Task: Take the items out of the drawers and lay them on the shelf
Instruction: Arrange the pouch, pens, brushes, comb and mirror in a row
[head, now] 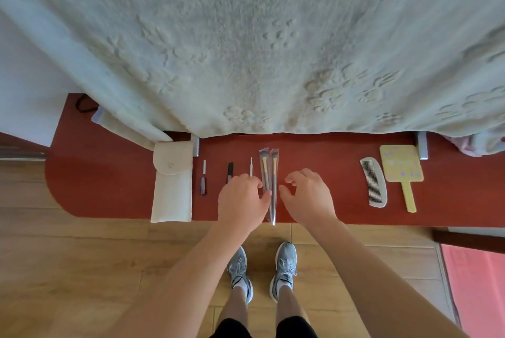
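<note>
Bare forearms reach forward over grey trainers (239,269) and a wood floor. At the near edge of a dark red shelf (109,173), the left hand (241,199) appears to pinch the left edge of two makeup brushes (269,173) in clear sleeves, thumb and fingertips curled onto the plastic. The right hand (310,197) hovers just beside them, fingers loosely curled, holding nothing and not touching.

The brushes lie side by side on the shelf, bristles pointing away, their sleeve ends overhanging the near edge. To finish well, they likely need sliding farther in so nothing overhangs, kept parallel with their neighbours.

Left of them lie a thin white stick (250,167), a black tube (230,172), a lipstick (202,182) and a cream pouch (172,187). Well to the right lie a white comb (374,182) and a yellow hand mirror (401,168). Beyond hangs a pale textured bedspread (246,37).
</note>
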